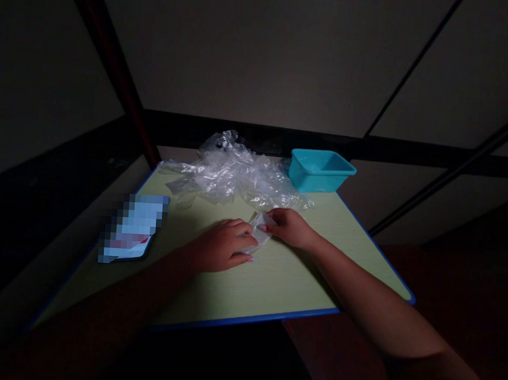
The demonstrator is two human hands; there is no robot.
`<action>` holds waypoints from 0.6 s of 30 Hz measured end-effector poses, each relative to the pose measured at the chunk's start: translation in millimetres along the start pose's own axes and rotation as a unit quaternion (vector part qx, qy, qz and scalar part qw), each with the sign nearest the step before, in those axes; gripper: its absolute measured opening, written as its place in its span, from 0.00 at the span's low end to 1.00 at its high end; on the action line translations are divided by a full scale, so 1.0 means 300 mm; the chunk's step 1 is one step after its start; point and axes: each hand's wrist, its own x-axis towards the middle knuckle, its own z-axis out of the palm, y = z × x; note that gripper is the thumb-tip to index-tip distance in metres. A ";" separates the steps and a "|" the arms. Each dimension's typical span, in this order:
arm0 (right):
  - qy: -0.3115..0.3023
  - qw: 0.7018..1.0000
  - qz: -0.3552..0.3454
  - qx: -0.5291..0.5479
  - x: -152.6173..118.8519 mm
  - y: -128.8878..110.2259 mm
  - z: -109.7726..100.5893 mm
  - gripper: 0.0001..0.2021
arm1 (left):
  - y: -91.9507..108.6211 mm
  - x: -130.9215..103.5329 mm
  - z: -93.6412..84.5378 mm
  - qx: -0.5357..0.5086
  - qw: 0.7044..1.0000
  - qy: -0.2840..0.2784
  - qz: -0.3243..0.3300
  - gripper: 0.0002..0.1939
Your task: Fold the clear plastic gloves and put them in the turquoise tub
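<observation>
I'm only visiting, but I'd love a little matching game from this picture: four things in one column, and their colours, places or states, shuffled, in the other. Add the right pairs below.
Column one
1. Rectangular bin
2. Phone
3. Heap of clear plastic
4. Small plastic piece

Column two
A. Near the left edge of the table, screen lit
B. Between the left hand and the right hand
C. Turquoise, toward the table's far right corner
D. Crumpled, spread along the table's far side

Right pairs: 1-C, 2-A, 3-D, 4-B
</observation>
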 end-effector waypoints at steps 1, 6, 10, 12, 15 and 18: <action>-0.007 1.000 0.000 0.010 -0.001 -0.001 0.001 0.10 | 0.000 0.000 0.000 0.000 1.000 -0.001 0.001 0.13; -0.058 0.998 -0.004 0.037 -0.018 -0.030 0.002 0.12 | 0.000 0.001 -0.003 -0.028 1.000 0.001 -0.005 0.12; -0.089 0.995 -0.042 0.021 -0.040 -0.071 -0.001 0.13 | 0.007 0.000 -0.007 -0.129 0.991 0.021 -0.036 0.14; -0.077 0.994 -0.079 -0.015 -0.048 -0.089 -0.005 0.11 | 0.006 0.000 -0.003 -0.187 0.978 0.043 -0.076 0.15; -0.048 0.982 -0.148 -0.107 -0.060 -0.108 -0.010 0.07 | -0.010 0.005 0.019 -0.289 0.942 0.093 -0.144 0.17; -0.034 0.965 -0.178 -0.192 -0.073 -0.116 -0.006 0.15 | -0.043 0.021 0.042 -0.416 0.865 0.187 -0.211 0.29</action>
